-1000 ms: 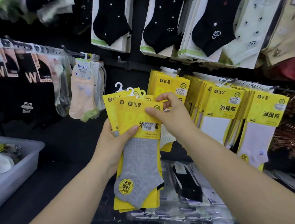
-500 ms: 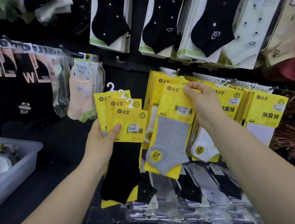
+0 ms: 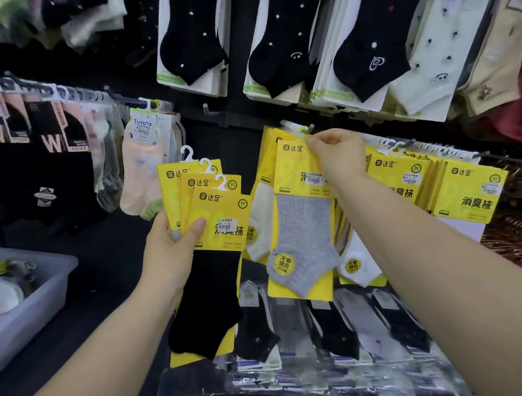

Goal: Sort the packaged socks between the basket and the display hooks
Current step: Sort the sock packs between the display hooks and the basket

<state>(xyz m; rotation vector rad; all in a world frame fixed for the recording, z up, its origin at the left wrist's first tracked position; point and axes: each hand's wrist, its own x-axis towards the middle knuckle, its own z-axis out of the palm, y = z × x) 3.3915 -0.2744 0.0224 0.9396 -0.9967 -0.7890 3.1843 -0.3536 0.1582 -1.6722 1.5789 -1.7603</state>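
Sorting looks about midway: the right hand (image 3: 337, 152) has a pinching grip on the grey sock pack (image 3: 302, 225), its top at the display hook (image 3: 306, 129), the left hand (image 3: 170, 255) has a curled grip round three more packs (image 3: 217, 213), and the basket (image 3: 34, 315) holds others.

Basket (image 3: 29, 322), far left of grey sock pack (image 3: 302, 225): cropped by frame edge, contents blurred. Packs (image 3: 171, 189) just left, behind black sock pack (image 3: 211, 295): mostly hidden, perhaps two.

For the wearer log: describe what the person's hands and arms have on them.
The left hand and right hand are bare: no gloves, no rings on the fingers that show. The left forearm and right forearm are bare to the picture's edge: no sleeve, watch or bracelet in view.
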